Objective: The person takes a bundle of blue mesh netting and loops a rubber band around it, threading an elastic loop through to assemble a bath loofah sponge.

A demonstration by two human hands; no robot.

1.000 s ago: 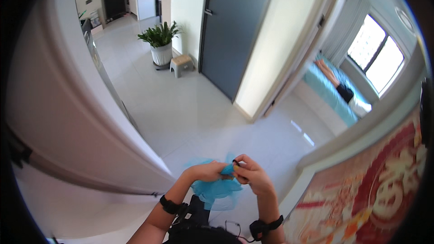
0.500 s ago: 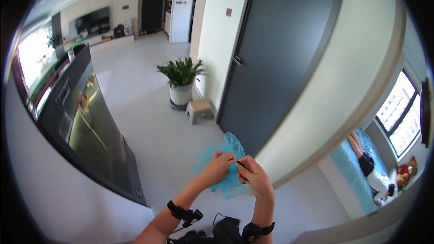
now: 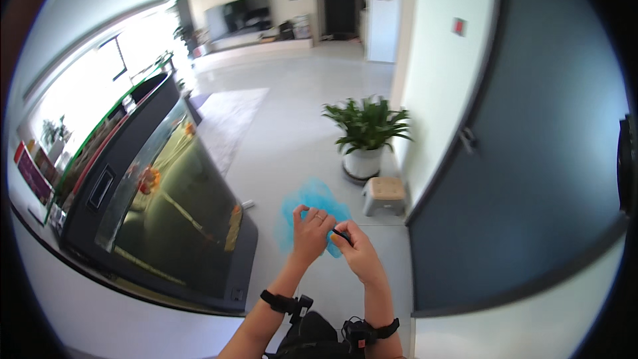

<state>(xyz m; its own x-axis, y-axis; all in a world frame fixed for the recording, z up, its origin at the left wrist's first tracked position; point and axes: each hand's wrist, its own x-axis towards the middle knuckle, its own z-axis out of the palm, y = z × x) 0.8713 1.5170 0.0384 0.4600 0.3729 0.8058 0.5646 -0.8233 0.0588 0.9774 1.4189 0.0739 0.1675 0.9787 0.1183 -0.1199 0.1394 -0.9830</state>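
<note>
A sheer light-blue bundle of mesh (image 3: 314, 194) hangs at my hands and spreads out behind and below the fingers. My left hand (image 3: 312, 231) is closed on it with bent fingers, a ring showing on one of them. Close beside it, my right hand (image 3: 355, 249) pinches a small thin black piece (image 3: 341, 235) between thumb and fingers. Part of the mesh also shows just under the right fingers. What exactly the black piece is I cannot make out, since the fingers cover most of it.
A large aquarium (image 3: 173, 206) with orange fish stands on the left. Ahead on the tiled floor are a potted plant (image 3: 369, 126) and a low stool (image 3: 384, 189). A dark grey door (image 3: 531, 159) closes off the right side. A television (image 3: 239, 16) is at the far wall.
The view has swung left: the aquarium shows more fully, and the bedroom at right is out of sight. Both hands keep their grip on the mesh and the black piece.
</note>
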